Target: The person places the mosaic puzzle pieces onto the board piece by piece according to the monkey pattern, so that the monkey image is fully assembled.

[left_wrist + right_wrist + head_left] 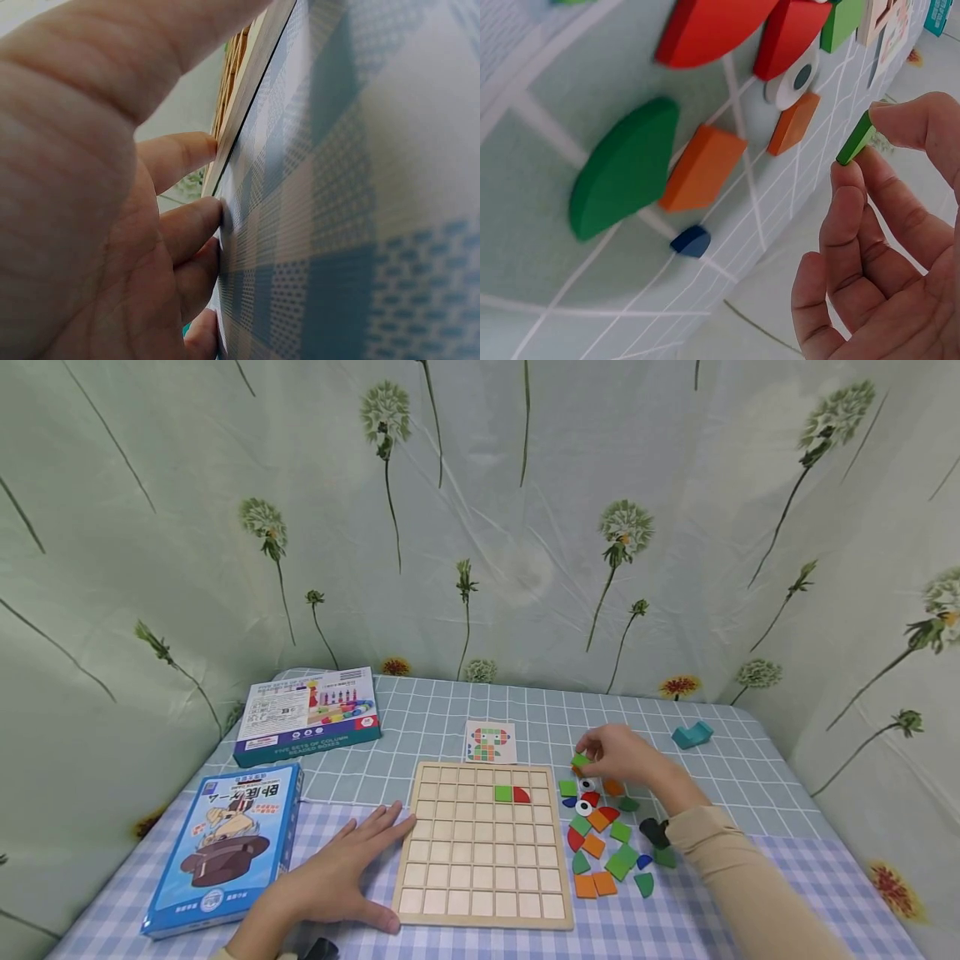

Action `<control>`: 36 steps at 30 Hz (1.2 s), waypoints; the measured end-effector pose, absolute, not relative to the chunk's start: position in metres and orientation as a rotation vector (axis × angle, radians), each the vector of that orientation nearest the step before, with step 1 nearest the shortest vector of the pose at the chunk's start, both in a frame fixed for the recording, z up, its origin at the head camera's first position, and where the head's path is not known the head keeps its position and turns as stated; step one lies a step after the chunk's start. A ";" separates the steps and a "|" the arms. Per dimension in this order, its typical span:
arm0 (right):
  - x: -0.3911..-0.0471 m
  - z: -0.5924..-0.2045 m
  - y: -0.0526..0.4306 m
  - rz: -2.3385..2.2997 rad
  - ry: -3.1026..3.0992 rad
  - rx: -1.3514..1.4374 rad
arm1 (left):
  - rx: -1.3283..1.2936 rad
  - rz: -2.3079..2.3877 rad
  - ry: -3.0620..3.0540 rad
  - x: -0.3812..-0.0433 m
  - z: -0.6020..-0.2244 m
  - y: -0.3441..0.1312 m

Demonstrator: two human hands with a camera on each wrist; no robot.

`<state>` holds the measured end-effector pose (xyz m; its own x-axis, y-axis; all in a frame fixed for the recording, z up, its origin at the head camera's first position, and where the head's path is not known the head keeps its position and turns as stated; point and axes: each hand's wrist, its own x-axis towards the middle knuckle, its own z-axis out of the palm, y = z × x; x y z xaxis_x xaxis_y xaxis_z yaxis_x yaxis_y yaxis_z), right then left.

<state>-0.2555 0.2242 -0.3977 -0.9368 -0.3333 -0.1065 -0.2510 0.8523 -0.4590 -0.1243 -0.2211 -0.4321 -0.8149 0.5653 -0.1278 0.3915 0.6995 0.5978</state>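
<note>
My right hand [624, 753] pinches a light green tile [856, 139] between thumb and fingers, raised off the cloth beyond the loose pieces. The wooden grid board [483, 853] lies flat in the middle; a light green square [503, 793] and a red quarter-circle [521, 795] sit side by side in its upper cells. Along the board's left edge, my left hand [339, 870] rests with fingers spread, thumb near the lower corner and index finger touching the frame [244, 112]. Behind the board lies a pattern card [491, 742] showing a figure of coloured squares.
Right of the board are scattered orange, green, red and blue pieces [621, 862], with a round eye-like piece [583, 808] among them. A teal curved object [692, 735] lies at the far right. Two boxes, one blue [225, 843] and one green-sided [307, 714], occupy the left side.
</note>
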 end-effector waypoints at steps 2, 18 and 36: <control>-0.256 -0.398 0.221 -0.680 2.846 -0.465 | 0.747 0.819 2.606 -0.124 -0.432 -0.221; -0.254 -0.398 0.189 -0.688 2.843 -0.663 | 0.729 0.827 2.604 -0.126 -0.434 -0.222; -0.249 -0.402 0.144 -0.741 2.751 -0.777 | 0.748 0.819 2.608 -0.126 -0.433 -0.222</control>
